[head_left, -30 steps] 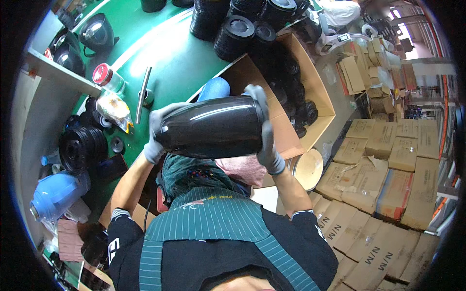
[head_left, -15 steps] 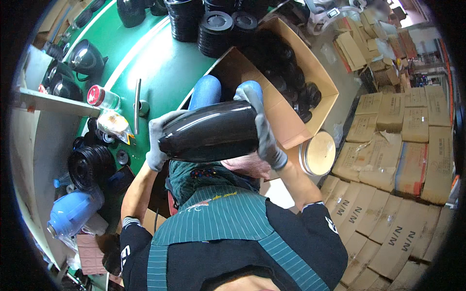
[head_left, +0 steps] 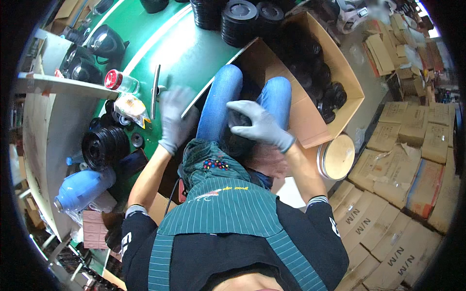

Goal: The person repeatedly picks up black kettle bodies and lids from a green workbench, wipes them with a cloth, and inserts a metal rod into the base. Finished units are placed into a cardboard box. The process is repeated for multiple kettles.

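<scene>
My gloved left hand [head_left: 177, 119] is at the green table's edge, beside my left knee and close to a metal bar [head_left: 155, 92] standing on the table. Motion smears its fingers. Over my lap, between my thighs, my gloved right hand [head_left: 259, 125] has thumb and fingers apart in a C shape, with only dark shadow showing between them. The large glossy black rounded piece is no longer visible in either hand. A jar with a red lid [head_left: 121, 81] and a plastic packet [head_left: 132, 107] lie left of the bar.
Stacked black discs [head_left: 239, 22] stand at the table's far side. An open cardboard box [head_left: 347, 104] of black parts is right of my knees. A round tin [head_left: 338, 156] stands nearby, with stacked cartons [head_left: 374, 208] farther right. At left are black rings [head_left: 99, 148] and a blue container [head_left: 85, 188].
Both hands have let go of the black piece, which is out of sight. My left hand has moved up toward the table; my right has come down over my lap. The view has shifted slightly.
</scene>
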Demonstrator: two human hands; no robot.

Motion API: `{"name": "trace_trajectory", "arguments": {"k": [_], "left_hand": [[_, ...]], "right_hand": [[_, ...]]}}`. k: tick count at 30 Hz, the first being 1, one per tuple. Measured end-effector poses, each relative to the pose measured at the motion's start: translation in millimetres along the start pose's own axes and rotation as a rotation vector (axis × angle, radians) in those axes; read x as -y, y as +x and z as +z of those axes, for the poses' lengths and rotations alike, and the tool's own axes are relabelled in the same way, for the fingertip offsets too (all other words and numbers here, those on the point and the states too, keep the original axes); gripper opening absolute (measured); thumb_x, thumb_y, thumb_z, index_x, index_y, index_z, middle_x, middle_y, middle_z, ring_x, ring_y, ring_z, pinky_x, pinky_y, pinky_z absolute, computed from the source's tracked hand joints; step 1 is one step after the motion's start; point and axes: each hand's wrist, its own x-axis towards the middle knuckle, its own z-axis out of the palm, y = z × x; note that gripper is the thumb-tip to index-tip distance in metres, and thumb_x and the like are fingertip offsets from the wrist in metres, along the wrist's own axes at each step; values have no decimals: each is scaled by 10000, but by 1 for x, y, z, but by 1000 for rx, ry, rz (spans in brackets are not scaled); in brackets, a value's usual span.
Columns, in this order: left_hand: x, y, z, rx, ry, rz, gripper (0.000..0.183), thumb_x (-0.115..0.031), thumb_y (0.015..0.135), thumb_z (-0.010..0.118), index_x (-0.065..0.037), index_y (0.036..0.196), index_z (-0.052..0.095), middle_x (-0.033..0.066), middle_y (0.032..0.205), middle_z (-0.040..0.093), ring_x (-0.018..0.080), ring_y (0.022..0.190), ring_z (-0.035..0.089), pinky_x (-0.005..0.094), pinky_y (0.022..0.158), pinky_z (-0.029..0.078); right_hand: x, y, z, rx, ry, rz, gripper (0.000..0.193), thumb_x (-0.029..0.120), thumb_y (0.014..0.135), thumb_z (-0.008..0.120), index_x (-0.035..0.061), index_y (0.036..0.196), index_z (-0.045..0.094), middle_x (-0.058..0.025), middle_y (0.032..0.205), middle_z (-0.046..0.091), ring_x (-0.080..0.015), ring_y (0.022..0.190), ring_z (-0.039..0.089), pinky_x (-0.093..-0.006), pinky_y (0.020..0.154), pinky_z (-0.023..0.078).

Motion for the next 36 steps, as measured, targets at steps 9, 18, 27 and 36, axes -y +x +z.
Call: {"name": "trace_trajectory", "arguments": {"k": [9,18,27,36], "left_hand": [[46,52,9,41,-459,-482,641,-141,944,833,25,1507,575,201,1284,753,260,1132,748,382,984,590],[-93,130,-78,742,-622,66,678,-159,878,833,-156,1518,612,232,1152,756,354,1046,766,440,921,591],[-192,88,-92,483,-70,54,1035,-565,966,692,56,1671,260,309,1676,345,472,1583,300,657,1281,181],[-116,91,-56,208,-338,-97,799,-411,1034,643,64,1614,365,288,1569,493,460,1484,447,544,1258,321]], "right_hand": [[-24,4,30,-487,1183,220,932,721,1106,265,29,1724,177,-249,1703,376,-346,1586,364,-481,1309,270],[-17,2,20,-613,1835,292,660,559,1109,493,43,1515,558,-192,1209,754,-328,1176,727,-455,1077,550],[-74,44,35,-70,1667,261,445,308,1135,532,8,1453,616,-88,1049,767,-192,976,743,-310,895,597],[-68,-6,36,-325,1492,109,461,316,1106,534,-46,1383,600,-120,944,748,-359,1183,729,-524,1127,526]]}}
